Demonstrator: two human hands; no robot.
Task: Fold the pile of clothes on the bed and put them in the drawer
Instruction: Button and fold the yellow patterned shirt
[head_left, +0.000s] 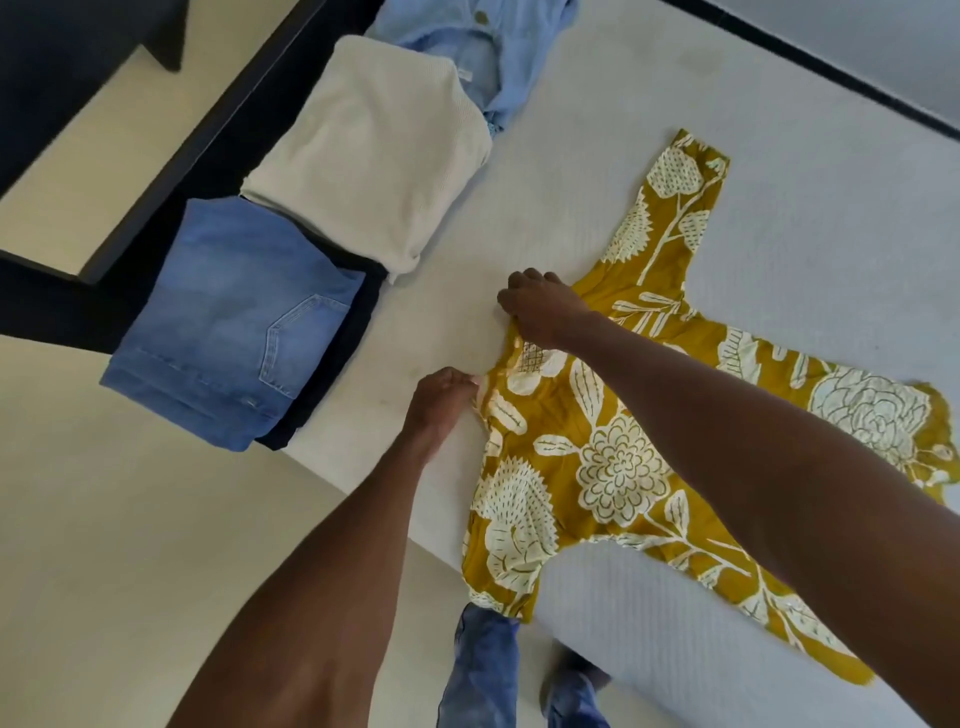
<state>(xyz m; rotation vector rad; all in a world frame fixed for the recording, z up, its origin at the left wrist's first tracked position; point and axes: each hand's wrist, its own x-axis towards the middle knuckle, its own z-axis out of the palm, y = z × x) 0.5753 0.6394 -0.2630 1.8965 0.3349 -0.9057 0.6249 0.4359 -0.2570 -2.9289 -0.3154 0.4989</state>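
A mustard-yellow top with white flowers (613, 467) lies spread flat on the white bed (675, 156), one sleeve stretched toward the far side. My left hand (441, 400) pinches the garment's edge at its near-left corner. My right hand (540, 306) grips the same edge a little farther away, fingers curled into the cloth. To the left lie folded blue jeans (234, 317) on a dark folded piece (332, 379), a folded cream sweater (374, 156), and a crumpled light-blue shirt (488, 47).
A dark bed frame or furniture edge (208, 130) runs along the left beside the folded stack. The pale floor (130, 519) lies below the mattress edge, where my legs in jeans (483, 670) stand. A dark strip (831, 62) borders the bed's far side.
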